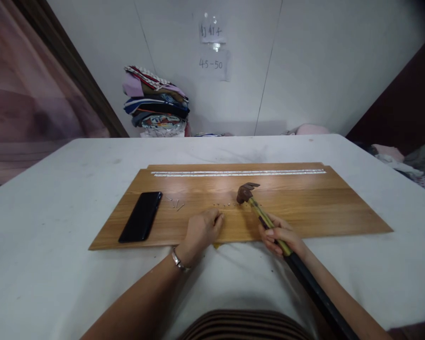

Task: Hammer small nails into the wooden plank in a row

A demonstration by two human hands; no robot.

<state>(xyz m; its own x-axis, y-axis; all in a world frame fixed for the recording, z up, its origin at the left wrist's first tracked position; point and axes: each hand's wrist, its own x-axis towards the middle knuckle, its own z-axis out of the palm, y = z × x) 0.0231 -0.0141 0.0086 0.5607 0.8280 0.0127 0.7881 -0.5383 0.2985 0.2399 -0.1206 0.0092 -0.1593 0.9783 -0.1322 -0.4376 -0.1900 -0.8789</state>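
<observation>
A wooden board (304, 208) lies flat on a white table (56, 189). My right hand (281, 238) is closed round the yellow shaft of a claw hammer (247, 192), whose rusty head rests on the board. My left hand (202, 230) rests on the board's near edge with fingers curled together, pinching something I cannot make out, perhaps a nail. A row of small nail heads (225, 205) dots the board between my left hand and the hammer head. A few loose nails (177, 204) lie left of my left hand.
A black phone (140, 216) lies on the board's left end. A thin metal strip (239, 173) runs along the board's far edge. Folded clothes (156, 101) are stacked against the wall behind the table. More fabric (407, 160) lies at the right.
</observation>
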